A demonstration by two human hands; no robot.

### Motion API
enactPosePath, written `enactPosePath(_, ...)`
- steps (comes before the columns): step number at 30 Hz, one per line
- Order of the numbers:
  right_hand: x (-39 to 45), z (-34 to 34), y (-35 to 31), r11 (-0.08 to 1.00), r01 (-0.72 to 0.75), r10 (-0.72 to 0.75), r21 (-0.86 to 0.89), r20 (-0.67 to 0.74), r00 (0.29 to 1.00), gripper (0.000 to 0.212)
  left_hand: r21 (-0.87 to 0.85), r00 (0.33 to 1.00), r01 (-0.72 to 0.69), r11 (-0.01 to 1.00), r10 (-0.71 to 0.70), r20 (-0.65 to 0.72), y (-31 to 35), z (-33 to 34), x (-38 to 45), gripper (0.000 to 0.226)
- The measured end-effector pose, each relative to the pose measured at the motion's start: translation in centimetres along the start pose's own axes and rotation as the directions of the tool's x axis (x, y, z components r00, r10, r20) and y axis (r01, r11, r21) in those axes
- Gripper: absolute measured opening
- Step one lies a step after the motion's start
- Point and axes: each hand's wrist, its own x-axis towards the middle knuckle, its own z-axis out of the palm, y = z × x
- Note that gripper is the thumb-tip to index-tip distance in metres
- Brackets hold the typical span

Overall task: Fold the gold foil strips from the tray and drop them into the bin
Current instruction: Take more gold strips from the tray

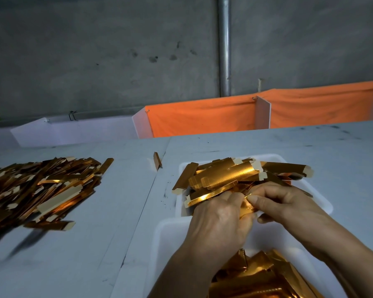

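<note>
Folded gold pieces (261, 276) fill the white bin (166, 239) at 5 o'clock, nearest the camera. Above it, both the left hand (219, 222) and right hand (289, 203) pinch one gold foil strip (247, 208) over the white tray (323, 203) of unfolded strips (224, 177). At 9 o'clock a loose heap of strips (41, 188) lies on the table (108, 222).

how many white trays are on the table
2. One white tray lies farther from the person, heaped with gold foil strips under both hands. The nearer white tray sits at the bottom edge, holding folded strips; it is partly cropped.
</note>
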Motion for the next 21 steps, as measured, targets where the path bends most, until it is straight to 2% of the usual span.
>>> enactPosePath(2, -0.1, -0.2, -0.2, 0.998, 0.015, -0.014, 0.062, -0.003, 1.0, 0.018, -0.064, 1.0, 0.029, 0.998, -0.029, -0.008, -0.2, -0.2, -0.1, 0.033)
enactPosePath(5, -0.2, -0.7, -0.6, 0.986, 0.072, -0.069, 0.149, -0.028, 0.997, 0.012, -0.252, 0.991, 0.134, 0.958, -0.129, 0.037, -0.6, -0.6, -0.2, 0.028)
enactPosePath(7, -0.4, -1.1, -0.8, 0.978, 0.101, -0.1, 0.185, -0.015, 0.995, 0.019, -0.32, 0.985, 0.17, 0.932, -0.154, 0.074, -0.8, -0.8, -0.3, 0.03)
enactPosePath(9, -0.4, -1.5, -1.0, 0.979, 0.112, -0.12, 0.169, 0.038, 0.992, 0.031, -0.346, 0.98, 0.184, 0.92, -0.147, 0.131, -0.8, -0.9, -0.3, 0.038)
enactPosePath(11, -0.4, -1.6, -1.0, 0.986, 0.108, -0.116, 0.127, 0.061, 0.991, 0.033, -0.361, 0.976, 0.193, 0.912, -0.143, 0.162, -0.7, -0.9, -0.3, 0.045)
enactPosePath(14, -0.2, -1.7, -1.0, 0.986, 0.11, -0.118, 0.129, 0.061, 0.991, 0.027, -0.424, 0.979, 0.193, 0.885, -0.144, 0.145, -0.6, -1.2, -0.3, 0.044)
enactPosePath(17, -0.2, -1.7, -1.1, 0.972, 0.108, -0.126, 0.207, 0.074, 0.989, 0.008, -0.476, 0.981, 0.191, 0.859, -0.151, 0.121, -0.5, -1.6, -0.3, 0.037)
enactPosePath(21, -0.3, -1.7, -1.1, 0.982, 0.112, -0.127, 0.151, 0.09, 0.988, 0.007, -0.462, 0.986, 0.165, 0.871, -0.128, 0.11, -0.6, -1.5, -0.4, 0.033)
